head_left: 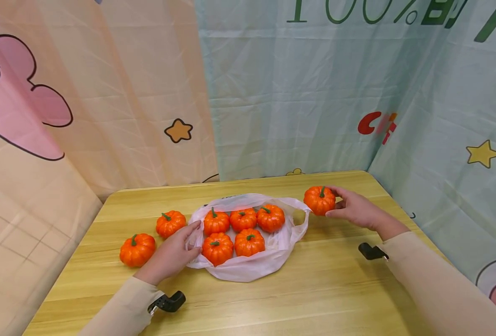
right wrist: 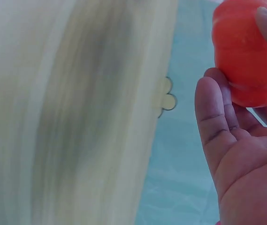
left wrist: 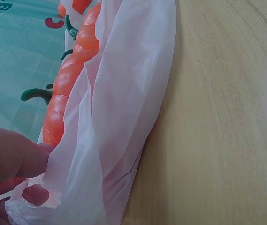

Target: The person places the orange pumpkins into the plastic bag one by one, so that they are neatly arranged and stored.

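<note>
An orange toy pumpkin (head_left: 319, 200) with a green stem is in my right hand (head_left: 354, 211), held above the table just right of a white plastic bag (head_left: 258, 269). In the right wrist view, thumb and fingertips grip that pumpkin (right wrist: 246, 56), while some fingers stay extended. Several similar pumpkins (head_left: 250, 242) sit inside the spread-open bag. At the bag's left rim, my left hand (head_left: 174, 252) pinches the plastic between thumb and fingers. The left wrist view has the thumb (left wrist: 18, 157) against the bag's edge (left wrist: 79, 154), beside a pumpkin; the other fingers are partly hidden.
Two more pumpkins, a nearer one (head_left: 137, 250) and a farther one (head_left: 170, 224), rest on the wooden table (head_left: 315, 298) left of the bag. Printed curtains (head_left: 273, 102) hang behind and beside the table. Each wrist carries a black strap-on camera mount (head_left: 373, 251).
</note>
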`<state>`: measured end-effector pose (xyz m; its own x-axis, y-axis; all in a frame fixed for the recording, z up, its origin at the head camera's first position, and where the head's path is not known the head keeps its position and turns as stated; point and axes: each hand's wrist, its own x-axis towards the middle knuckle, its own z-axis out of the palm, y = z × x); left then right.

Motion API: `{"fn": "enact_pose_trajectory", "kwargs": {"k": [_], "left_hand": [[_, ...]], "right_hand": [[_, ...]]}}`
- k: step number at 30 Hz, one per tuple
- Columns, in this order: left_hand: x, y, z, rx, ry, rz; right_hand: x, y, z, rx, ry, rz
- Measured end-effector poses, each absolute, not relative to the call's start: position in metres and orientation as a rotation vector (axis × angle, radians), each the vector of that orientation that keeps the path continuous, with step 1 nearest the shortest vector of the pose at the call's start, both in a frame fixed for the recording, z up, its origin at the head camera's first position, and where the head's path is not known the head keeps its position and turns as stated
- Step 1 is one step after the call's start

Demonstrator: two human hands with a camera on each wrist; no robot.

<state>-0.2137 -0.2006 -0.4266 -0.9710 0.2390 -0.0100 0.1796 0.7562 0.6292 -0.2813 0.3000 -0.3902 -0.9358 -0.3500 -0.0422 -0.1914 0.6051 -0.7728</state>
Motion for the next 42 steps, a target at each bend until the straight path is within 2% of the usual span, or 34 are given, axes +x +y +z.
{"fn": "enact_pose_trajectory", "kwargs": {"k": [9,19,37,42], "left_hand": [[-0.214,-0.201,-0.427,0.346,2.862,1.004],[-0.214,-0.201,-0.426,0.349,2.865,0.999],[-0.215,-0.202,-0.429,0.344,2.850,1.010],[-0.216,-0.202,-0.429,0.339,2.837,1.021]], "right_hand": [[-0.279,0.289,-0.371,-0.455,2.696,-1.306],[-0.270,0.255,-0.359,-0.544,2.682,-1.364],[-0.246,0.185,-0.361,-0.724,2.841,-1.093],[-0.242,0.175,-0.370,-0.699,2.840,-1.040]]}}
